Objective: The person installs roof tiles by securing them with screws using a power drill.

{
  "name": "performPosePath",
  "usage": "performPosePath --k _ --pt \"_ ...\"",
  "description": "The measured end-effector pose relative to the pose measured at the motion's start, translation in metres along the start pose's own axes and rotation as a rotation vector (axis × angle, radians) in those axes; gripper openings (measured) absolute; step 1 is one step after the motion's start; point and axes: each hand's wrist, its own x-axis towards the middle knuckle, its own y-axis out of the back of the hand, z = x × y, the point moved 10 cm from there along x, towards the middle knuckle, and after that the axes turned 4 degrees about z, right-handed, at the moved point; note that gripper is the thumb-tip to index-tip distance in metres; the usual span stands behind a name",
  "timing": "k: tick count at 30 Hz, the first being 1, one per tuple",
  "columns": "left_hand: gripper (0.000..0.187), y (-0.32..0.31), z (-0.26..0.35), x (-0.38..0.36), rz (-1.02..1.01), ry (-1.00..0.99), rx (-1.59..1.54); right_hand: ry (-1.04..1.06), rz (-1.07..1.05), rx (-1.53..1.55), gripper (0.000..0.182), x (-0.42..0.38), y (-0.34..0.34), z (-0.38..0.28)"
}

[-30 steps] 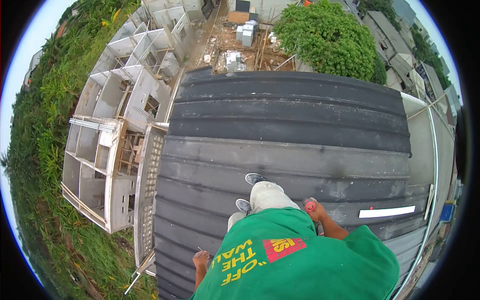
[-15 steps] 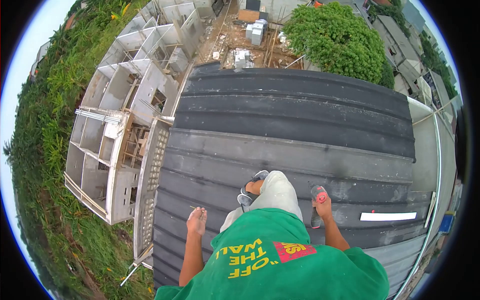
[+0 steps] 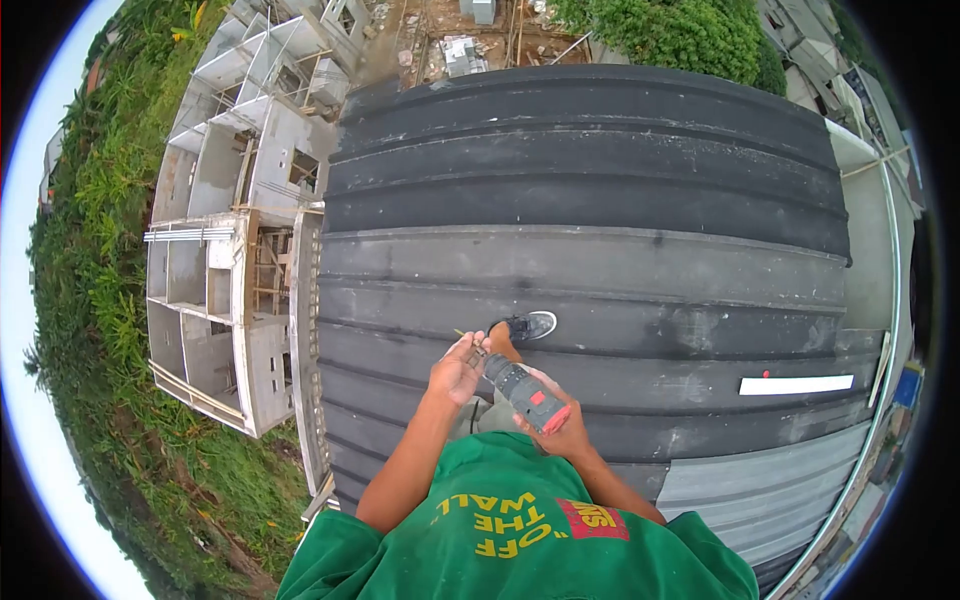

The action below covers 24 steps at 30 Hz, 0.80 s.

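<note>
A grey-and-black cordless drill [image 3: 528, 392] with red parts is held in front of my body. My right hand [image 3: 570, 432] is closed around it from the right. The drill's front end points up and to the left, towards my left hand [image 3: 458, 372]. That hand's fingers are pinched right at the drill's front. A thin yellowish piece [image 3: 459, 333], like a screw or a bit, sticks out past my left fingertips. Whether it touches the drill is hidden by the fingers.
I stand on a dark ribbed metal roof [image 3: 590, 260], one shoe [image 3: 530, 325] showing ahead. A white strip [image 3: 797, 385] lies to the right, with a small red object [image 3: 767, 374] beside it. Beyond the roof's left edge stands an unfinished building [image 3: 270, 180], well below.
My right hand has brought the drill in from the right to my middle. My left hand has come in from the left with the thin piece, and the two now meet. My view has shifted.
</note>
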Motion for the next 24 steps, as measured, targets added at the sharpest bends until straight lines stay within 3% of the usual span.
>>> performPosePath --k 6,8,13,17,24 --pt "0.021 -0.021 0.004 -0.001 -0.061 -0.037 -0.125 -0.023 -0.092 -0.008 0.074 0.009 -0.006 -0.001" --pt "0.018 -0.014 0.013 -0.001 0.009 -0.068 -0.237 -0.009 -0.110 -0.029 0.075 0.008 -0.002 0.003" --pt "0.016 -0.008 0.020 -0.018 -0.101 -0.107 -0.139 -0.122 -0.102 0.196 0.076 0.018 0.003 0.006" --pt "0.015 -0.011 0.013 -0.025 -0.114 -0.120 -0.126 -0.051 -0.144 0.199 0.073 0.023 -0.006 -0.002" --pt "0.022 -0.033 0.008 -0.017 -0.197 -0.218 -0.211 -0.391 -0.017 0.588 0.055 0.023 -0.008 0.029"
